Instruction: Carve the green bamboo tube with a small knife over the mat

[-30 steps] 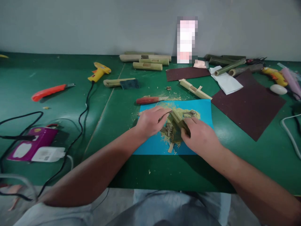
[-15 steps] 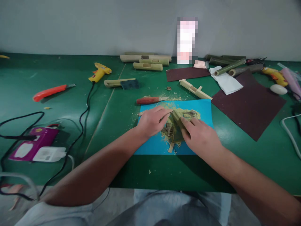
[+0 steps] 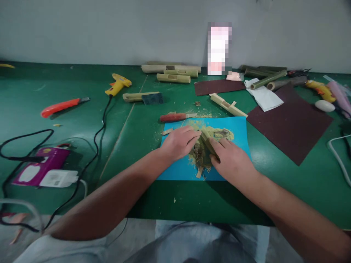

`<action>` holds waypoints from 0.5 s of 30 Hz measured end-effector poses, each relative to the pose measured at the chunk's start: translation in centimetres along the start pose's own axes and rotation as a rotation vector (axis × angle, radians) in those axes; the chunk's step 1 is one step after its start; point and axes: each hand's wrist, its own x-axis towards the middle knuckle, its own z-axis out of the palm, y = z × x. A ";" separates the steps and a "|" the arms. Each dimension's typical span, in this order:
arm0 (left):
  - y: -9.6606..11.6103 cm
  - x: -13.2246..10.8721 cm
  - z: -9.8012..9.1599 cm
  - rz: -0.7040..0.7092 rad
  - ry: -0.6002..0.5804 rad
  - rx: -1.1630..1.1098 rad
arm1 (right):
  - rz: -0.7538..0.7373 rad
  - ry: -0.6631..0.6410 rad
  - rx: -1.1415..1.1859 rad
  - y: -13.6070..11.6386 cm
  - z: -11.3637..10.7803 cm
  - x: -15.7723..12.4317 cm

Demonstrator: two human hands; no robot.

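Note:
My right hand [image 3: 231,157] grips a short bamboo piece [image 3: 207,141] that slants over the blue sheet [image 3: 175,170]. My left hand [image 3: 179,143] is closed at the upper end of this piece, its fingertips pinched; whatever they hold is too small to make out. Yellowish dust and shavings [image 3: 199,155] lie on the sheet beneath both hands. A red-handled knife [image 3: 173,117] rests just beyond the sheet's back left edge. Behind the sheet, at the right, is a cut bamboo tube [image 3: 228,105] with an opening in its side.
Several bamboo tubes [image 3: 173,78] lie along the wall. A yellow glue gun [image 3: 117,84], a red cutter [image 3: 61,107] and a purple box [image 3: 44,164] with cables are at the left. Dark brown sandpaper [image 3: 292,128], white paper [image 3: 264,95] and green bamboo [image 3: 268,79] lie at the right.
My left fingertips have shifted slightly down and to the right along the bamboo piece. My right hand has moved a little left, and its fingers sit differently on the piece.

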 end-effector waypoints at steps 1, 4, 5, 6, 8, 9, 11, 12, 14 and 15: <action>0.0 0.0 0.0 0.012 -0.005 0.008 | -0.001 -0.001 0.001 0.0 0.0 0.0; 0.2 0.0 -0.1 0.023 -0.001 0.068 | 0.004 -0.006 0.013 0.0 0.0 0.1; 0.4 0.0 -0.1 0.024 -0.008 0.097 | 0.005 -0.006 0.019 0.0 0.1 0.1; 0.7 0.1 -0.1 0.028 -0.027 0.122 | 0.005 -0.005 0.023 0.0 0.1 0.1; 1.3 0.1 -0.2 0.049 -0.098 0.138 | 0.002 -0.001 0.027 0.0 0.2 0.1; 1.6 0.1 -0.2 0.062 -0.137 0.128 | 0.000 0.001 0.028 0.0 0.2 0.1; 1.8 0.1 -0.2 0.071 -0.177 0.107 | -0.002 0.006 0.033 0.1 0.2 0.1; 1.9 0.2 -0.2 0.066 -0.167 0.105 | 0.000 0.009 0.036 0.1 0.2 0.1; 1.8 0.2 -0.2 0.045 -0.121 0.119 | 0.010 0.016 0.045 0.2 0.2 0.1; 1.8 0.2 -0.2 0.034 -0.116 0.124 | 0.012 0.019 0.049 0.2 0.2 0.1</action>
